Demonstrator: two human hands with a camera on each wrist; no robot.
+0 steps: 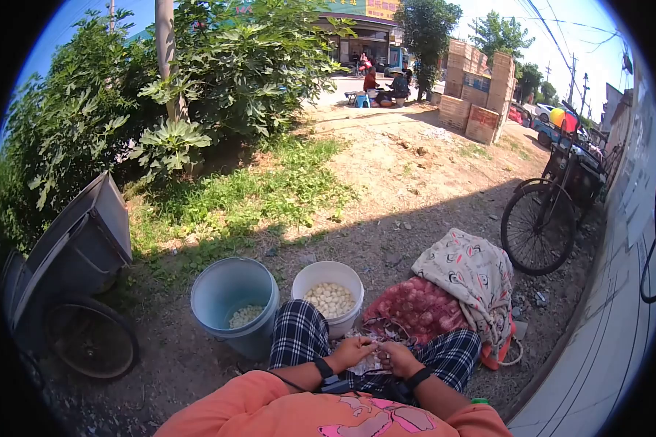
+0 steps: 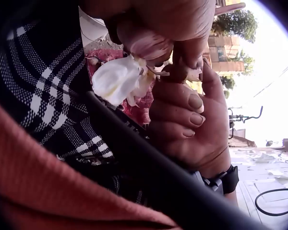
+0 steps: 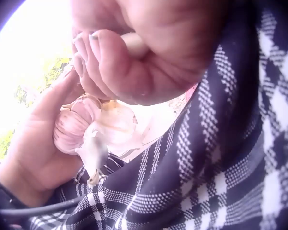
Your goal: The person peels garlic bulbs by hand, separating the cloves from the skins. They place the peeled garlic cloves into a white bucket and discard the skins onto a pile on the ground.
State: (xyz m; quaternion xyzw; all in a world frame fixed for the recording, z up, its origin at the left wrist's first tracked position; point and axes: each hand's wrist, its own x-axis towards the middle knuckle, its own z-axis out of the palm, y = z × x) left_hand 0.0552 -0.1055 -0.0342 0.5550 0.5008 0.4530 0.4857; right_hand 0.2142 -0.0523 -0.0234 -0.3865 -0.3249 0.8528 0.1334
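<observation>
the shirt (image 1: 233,408) is orange with pink print, the trousers (image 1: 299,331) navy-and-white plaid, the garlic (image 3: 73,128) pink and white, the net (image 1: 415,309) red, the cloth (image 1: 470,269) off-white with dark and red marks, the tub (image 1: 222,291) blue, the pail (image 1: 348,277) white.

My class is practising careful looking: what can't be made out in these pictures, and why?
Right wrist view: most of the pale piece in the right hand, hidden by its curled fingers.
Left wrist view: the rest of the left hand, cut off at the top.
Head view: part of the red net sack, under the patterned cloth.
Head view: how many pieces the white bucket holds; too small, heaped.
Head view: what the distant people do; too small.
</observation>
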